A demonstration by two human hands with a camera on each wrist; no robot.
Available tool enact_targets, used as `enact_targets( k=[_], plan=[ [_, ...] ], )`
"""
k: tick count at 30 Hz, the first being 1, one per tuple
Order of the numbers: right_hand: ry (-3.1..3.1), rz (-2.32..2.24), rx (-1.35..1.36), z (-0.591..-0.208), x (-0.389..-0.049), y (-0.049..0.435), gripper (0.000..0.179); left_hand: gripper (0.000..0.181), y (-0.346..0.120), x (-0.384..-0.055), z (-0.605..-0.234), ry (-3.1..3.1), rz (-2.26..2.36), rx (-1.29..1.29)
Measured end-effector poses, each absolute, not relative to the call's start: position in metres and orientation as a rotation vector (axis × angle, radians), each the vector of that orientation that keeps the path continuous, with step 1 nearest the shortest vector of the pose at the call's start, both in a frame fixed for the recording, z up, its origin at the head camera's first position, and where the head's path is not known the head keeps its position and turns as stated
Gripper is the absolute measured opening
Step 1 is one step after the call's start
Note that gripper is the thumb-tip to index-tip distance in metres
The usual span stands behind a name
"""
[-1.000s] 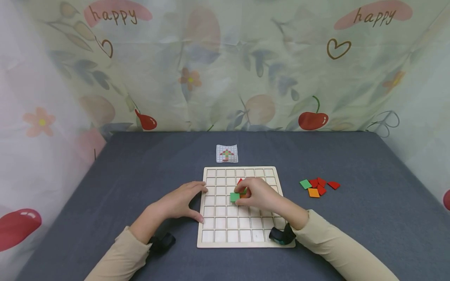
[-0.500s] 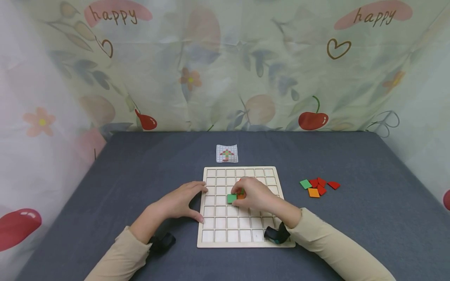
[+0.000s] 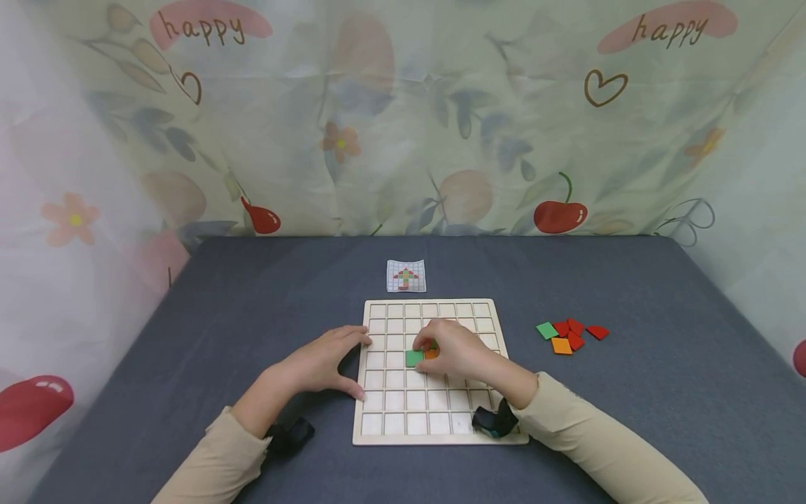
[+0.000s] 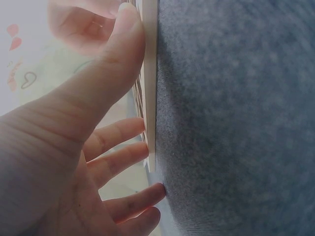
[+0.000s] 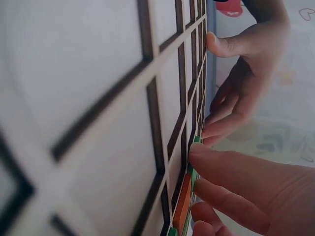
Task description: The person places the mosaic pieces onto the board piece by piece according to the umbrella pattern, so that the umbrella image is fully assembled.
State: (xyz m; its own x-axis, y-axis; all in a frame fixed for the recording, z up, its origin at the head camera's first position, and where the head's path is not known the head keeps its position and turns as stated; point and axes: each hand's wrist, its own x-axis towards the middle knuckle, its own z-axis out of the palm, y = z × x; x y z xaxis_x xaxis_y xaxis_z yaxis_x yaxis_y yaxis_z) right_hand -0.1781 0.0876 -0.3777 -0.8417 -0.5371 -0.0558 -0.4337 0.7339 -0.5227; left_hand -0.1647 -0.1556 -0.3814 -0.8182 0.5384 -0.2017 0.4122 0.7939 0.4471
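Note:
My right hand [image 3: 460,353] is over the middle of the wooden grid board [image 3: 394,423]. Its thumb and index finger pinch the edges of a green square tile [image 3: 413,358], which lies at a grid cell. Just right of that tile, an orange tile [image 3: 431,354] shows partly beneath the fingers, with a bit of green behind it. In the right wrist view, the thumb tip overlaps the green tile [image 5: 197,139]. My left hand [image 3: 324,360] rests against the board's left edge, thumb and fingers spread; the left wrist view shows its fingertips at the board's side [image 4: 150,98].
Right of the board lie loose tiles: a green one [image 3: 547,330], an orange one [image 3: 562,346] and several red ones [image 3: 597,332]. Behind the board is a small card [image 3: 406,276] printed with a coloured grid pattern. A dark cloth [image 3: 283,280] covers the table, with a patterned curtain behind.
The right hand has shifted slightly left with the green tile, which has come down level into line with the grid cells. The left hand has stayed still.

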Motion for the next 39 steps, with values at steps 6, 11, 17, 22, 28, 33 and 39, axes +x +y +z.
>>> enact_targets(
  k=[6,11,17,22,28,33,39],
  plan=[
    [2.706,-0.806,-0.821,-0.376,-0.181,0.095,0.023,0.081,-0.155,-0.164,-0.379,2.661,0.558,0.713],
    [2.704,-0.858,-0.799,-0.370,-0.185,0.113,0.023,0.082,-0.155,-0.164,-0.380,2.664,0.551,0.707],
    [2.755,-0.927,-0.621,-0.368,-0.194,0.145,0.026,0.082,-0.155,-0.164,-0.381,2.666,0.551,0.706],
    [2.828,-0.938,-0.559,-0.366,-0.200,0.178,0.026,0.083,-0.155,-0.164,-0.381,2.665,0.551,0.698],
    [2.837,-0.927,-0.404,-0.360,-0.204,0.216,0.031,0.083,-0.155,-0.163,-0.381,2.669,0.555,0.700],
    [2.858,-0.872,-0.322,-0.361,-0.207,0.244,0.034,0.084,-0.156,-0.163,-0.381,2.669,0.559,0.705],
    [2.831,-0.811,-0.209,-0.365,-0.209,0.275,0.037,0.083,-0.156,-0.163,-0.381,2.665,0.577,0.719]
  ],
)
